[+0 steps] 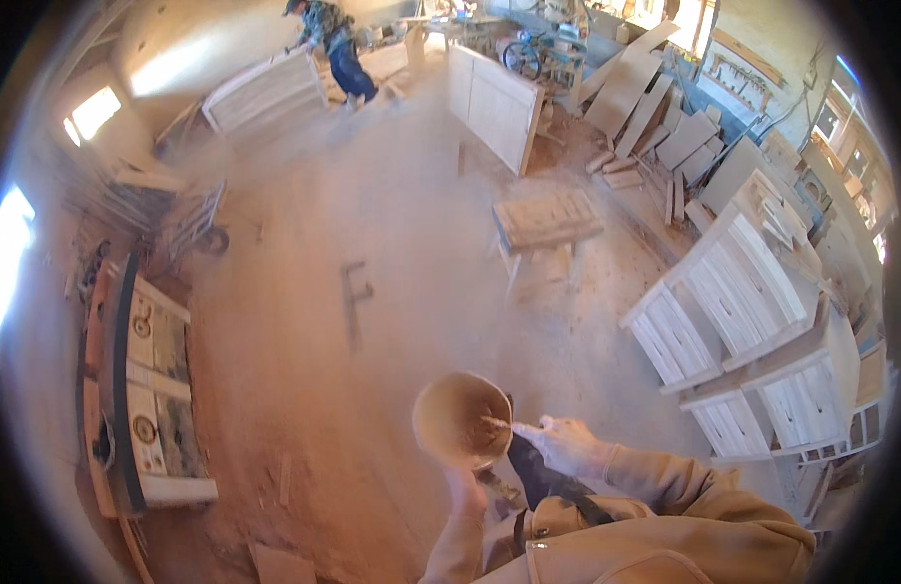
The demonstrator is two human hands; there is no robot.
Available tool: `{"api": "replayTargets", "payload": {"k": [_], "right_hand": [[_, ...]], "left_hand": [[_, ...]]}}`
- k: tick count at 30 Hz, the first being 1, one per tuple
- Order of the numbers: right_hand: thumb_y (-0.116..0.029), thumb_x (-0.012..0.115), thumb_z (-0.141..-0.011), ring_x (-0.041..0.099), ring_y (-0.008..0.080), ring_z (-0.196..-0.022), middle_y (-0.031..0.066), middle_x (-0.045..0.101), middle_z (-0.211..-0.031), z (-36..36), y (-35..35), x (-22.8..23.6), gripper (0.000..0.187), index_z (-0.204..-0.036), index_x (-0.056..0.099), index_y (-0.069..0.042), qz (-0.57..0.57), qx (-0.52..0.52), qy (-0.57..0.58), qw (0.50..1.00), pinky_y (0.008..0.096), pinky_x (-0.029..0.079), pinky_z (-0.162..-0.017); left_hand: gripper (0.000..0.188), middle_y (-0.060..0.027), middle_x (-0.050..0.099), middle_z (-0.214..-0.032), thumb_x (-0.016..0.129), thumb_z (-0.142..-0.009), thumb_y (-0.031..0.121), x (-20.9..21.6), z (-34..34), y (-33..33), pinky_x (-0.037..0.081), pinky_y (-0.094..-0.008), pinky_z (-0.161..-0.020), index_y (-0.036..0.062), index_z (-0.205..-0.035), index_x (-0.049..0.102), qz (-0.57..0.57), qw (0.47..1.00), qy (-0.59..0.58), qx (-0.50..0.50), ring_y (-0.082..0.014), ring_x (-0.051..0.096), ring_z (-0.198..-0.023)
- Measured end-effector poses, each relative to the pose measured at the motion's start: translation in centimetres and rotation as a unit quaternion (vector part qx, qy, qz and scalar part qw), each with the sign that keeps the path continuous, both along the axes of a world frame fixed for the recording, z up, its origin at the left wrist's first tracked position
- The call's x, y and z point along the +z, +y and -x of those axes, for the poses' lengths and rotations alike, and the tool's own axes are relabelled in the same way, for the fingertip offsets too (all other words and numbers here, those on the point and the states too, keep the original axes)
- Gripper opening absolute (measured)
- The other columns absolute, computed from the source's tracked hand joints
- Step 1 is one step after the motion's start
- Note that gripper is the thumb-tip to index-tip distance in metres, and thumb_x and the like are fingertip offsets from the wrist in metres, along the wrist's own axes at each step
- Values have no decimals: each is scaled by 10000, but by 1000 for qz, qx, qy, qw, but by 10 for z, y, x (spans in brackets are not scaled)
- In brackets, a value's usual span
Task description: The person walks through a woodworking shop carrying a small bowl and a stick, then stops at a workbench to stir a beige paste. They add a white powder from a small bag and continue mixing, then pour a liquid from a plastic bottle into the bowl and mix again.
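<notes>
A round, open-topped tan bucket [433, 417] is held in front of me, tilted so that its inside shows. Reddish-brown material coats the inner wall and the bottom, but I cannot tell whether it is liquid or powder. My left hand [466, 490] grips the bucket from below at its near side, with most of its fingers hidden. At the bucket's right rim, my right hand [570, 447] is closed on a thin, light stick [496, 422]. The tip of that stick reaches inside the bucket.
Wooden drawer cabinets [713, 292] stand to the right. A small wooden stand [548, 220] and a large panel [494, 107] are ahead. On the left lies a cabinet with round fittings [158, 399]. Far off, a person [331, 49] bends over a white wooden piece [265, 94]. Boards [625, 97] lean at the back right.
</notes>
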State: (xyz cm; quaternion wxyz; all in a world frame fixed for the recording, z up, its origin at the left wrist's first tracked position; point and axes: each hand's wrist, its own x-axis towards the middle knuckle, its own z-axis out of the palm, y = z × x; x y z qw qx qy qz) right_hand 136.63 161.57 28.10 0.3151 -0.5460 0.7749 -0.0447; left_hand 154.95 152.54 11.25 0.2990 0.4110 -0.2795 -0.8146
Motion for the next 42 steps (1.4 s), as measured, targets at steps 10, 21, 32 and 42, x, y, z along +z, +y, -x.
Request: {"api": "replayTargets", "payload": {"k": [10,21,32,42], "right_hand": [[-103,564,-880,648,442,-925,278,613,-1066,135,-210,-20,601,-1459,406,-92,43,-77,-84,992,510,517,-808],[-164,477,-975,632,453,-960,289,585,-1134,269,-413,-20,488,-1457,399,-163,74,-119,-91,986,502,512,-828],[-210,551,-929,648,442,-903,275,599,-1061,401,-668,-5,496,-1410,446,-147,58,-137,-28,988,512,519,-784],[-189,572,-891,631,489,-825,313,605,-1014,551,-828,-17,501,-1360,472,-44,81,-159,-26,984,583,505,-730]], "left_hand": [[478,-72,607,-1163,605,-874,36,-43,142,-237,541,-357,-739,91,-1334,491,-112,991,65,-20,-213,621,-940],[499,-89,621,-1172,609,-857,14,-1,298,-439,536,-349,-742,103,-1331,480,-64,994,68,-55,-236,645,-944],[320,-58,662,-1015,653,-878,84,-60,451,-685,523,-338,-756,68,-1190,583,-72,993,71,-55,-194,642,-880],[426,-28,648,-1137,696,-883,54,20,641,-820,517,-301,-746,109,-1286,569,-51,998,-24,-29,-154,629,-901]]}}
